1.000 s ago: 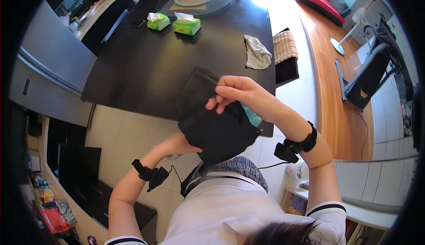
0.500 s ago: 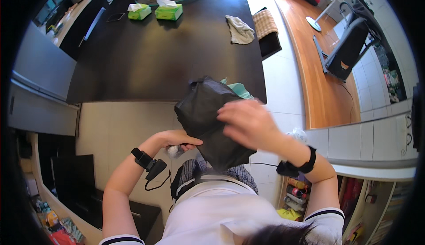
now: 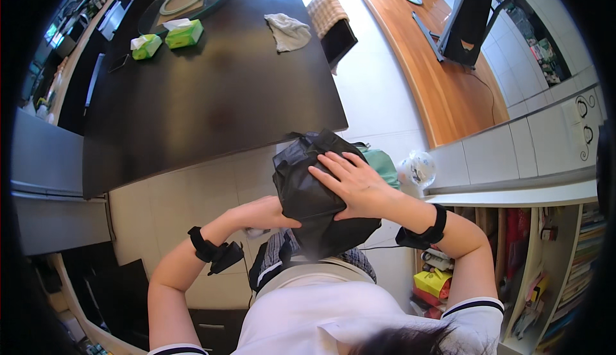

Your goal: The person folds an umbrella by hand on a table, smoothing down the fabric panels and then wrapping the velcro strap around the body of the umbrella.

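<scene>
In front of my body is a loose black bag (image 3: 300,185) of thin, creased material. My left hand (image 3: 264,214) grips its left side, the thumb on top and the other fingers hidden beneath. A small whitish thing (image 3: 256,232) shows under that hand, too little of it to name. My right hand (image 3: 358,185) lies flat on top of the bag, fingers spread. A teal-green piece of fabric or bag (image 3: 384,164) sticks out behind the black bag, partly covered by my right hand.
A dark table (image 3: 212,98) stands ahead to the left, holding two green tissue packs (image 3: 185,34), a cloth (image 3: 287,32) and a phone (image 3: 119,63). A chair (image 3: 333,34) is at its right side. Shelves (image 3: 545,246) stand close on my right, with a clear plastic bag (image 3: 418,169) nearby.
My view has turned right, toward the shelves. My right hand has come down from a blurred motion to rest flat on the black bag. The left hand keeps its hold.
</scene>
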A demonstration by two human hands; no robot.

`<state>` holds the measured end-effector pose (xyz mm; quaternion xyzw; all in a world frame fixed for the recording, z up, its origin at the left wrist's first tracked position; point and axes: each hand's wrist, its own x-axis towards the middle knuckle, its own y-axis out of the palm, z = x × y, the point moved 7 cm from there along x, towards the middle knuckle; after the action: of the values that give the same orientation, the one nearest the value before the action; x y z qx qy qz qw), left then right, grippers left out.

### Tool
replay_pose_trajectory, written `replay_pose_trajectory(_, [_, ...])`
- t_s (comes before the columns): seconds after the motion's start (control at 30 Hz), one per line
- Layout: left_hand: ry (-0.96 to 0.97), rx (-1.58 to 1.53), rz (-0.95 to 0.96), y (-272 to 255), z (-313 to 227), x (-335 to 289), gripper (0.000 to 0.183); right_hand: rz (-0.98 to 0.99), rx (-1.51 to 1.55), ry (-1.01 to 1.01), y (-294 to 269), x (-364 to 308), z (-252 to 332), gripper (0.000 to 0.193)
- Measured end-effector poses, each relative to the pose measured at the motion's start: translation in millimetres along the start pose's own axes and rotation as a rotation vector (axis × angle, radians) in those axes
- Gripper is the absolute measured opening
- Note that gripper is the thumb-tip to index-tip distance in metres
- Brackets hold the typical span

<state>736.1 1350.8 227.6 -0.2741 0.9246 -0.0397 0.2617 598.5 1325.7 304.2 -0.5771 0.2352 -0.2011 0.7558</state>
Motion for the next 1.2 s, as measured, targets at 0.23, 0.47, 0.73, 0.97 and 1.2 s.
replay_pose_trajectory(0.23, [-0.055, 0.466, -0.055, 3, -26, 25, 0.038, 0.016, -0.024, 0.035, 11, -29, -31, 0.088])
replay_pose_trajectory(0.47, [-0.117, 0.528, -0.162, 4, -27, 25, 0.04, -0.155, 0.001, -0.055, 18, -34, -33, 0.048])
replay_pose_trajectory(0.73, [0.212, 0.849, -0.677, 3, -109, 3, 0.073, -0.287, -0.154, -0.058, 27, -31, -31, 0.022])
replay_pose_trajectory(0.97, [0.105, 0.853, -0.603, 25, -60, 50, 0.046, -0.294, -0.188, -0.08, 32, -25, -20, 0.016])
replay_pose_trajectory(1.2, [-0.015, 0.716, -0.507, 18, -30, 57, 0.037, -0.405, -0.237, -0.099, 17, -29, -9, 0.026])
